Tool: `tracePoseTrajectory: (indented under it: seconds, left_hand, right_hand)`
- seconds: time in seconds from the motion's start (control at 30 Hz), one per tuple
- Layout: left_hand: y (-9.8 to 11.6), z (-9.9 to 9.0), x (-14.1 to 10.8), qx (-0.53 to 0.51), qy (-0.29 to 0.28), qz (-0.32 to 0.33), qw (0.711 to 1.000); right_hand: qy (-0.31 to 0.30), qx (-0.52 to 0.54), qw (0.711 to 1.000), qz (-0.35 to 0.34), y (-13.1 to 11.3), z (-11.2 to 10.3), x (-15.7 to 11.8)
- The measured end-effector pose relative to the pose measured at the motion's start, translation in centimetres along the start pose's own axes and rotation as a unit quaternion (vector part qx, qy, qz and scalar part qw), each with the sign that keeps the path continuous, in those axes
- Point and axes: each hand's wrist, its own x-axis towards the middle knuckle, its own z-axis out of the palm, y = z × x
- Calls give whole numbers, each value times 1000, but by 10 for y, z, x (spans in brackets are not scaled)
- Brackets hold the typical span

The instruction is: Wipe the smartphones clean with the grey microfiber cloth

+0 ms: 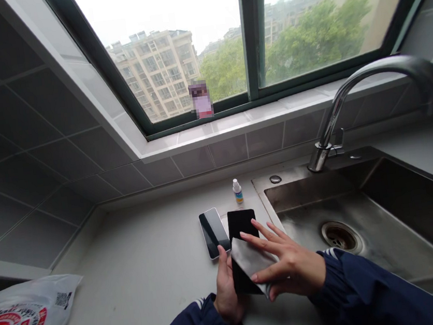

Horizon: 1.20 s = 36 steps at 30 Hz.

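Note:
My left hand (228, 291) grips a black phone (241, 221) by its left edge, thumb along the side. The phone is held above the counter, its dark face towards me. A grey cleaning cloth (251, 257) with a zigzag edge lies across that face. My right hand (286, 261) presses the cloth onto it, fingers stretched out over the phone and thumb side on the cloth. Just left of the held phone, a second phone (214, 233) with a dark screen and light rim lies on the counter. Behind them stands a small spray bottle (237, 191) with a white cap.
A steel sink (301, 215) with a drain and a curved chrome faucet (329, 118) is at the right. At the lower left lies a white plastic bag (42, 313) with red print. The pale counter (135, 276) runs up to a tiled wall below a window (172, 47).

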Motion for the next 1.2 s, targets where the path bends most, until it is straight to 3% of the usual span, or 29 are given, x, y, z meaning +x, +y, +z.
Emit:
tracePoseTrajectory:
  seconds: [0.2,0.4,0.7,0.8,0.97,1.2]
  left_hand:
    - [1,2,1,5,-79,-17,997]
    - [5,-9,-2,74,-98,-104,987]
    - [6,-14,3,40,-175,-126,976]
    - [5,-16,2,49,-175,-141,973]
    - [2,-18,2,54,-152,-171,972]
    - [-1,-16,2,75,-200,-183,960]
  right_hand:
    - [6,-8,1000,19,10,-10,-3]
    - [38,-30,999,12,17,-11,-4]
    - [146,-78,986,8,32,-9,-7]
    - [155,-79,984,21,36,-10,-8]
    - [154,-45,986,40,40,-7,-10]
    - [209,49,972,93,37,0,-7]
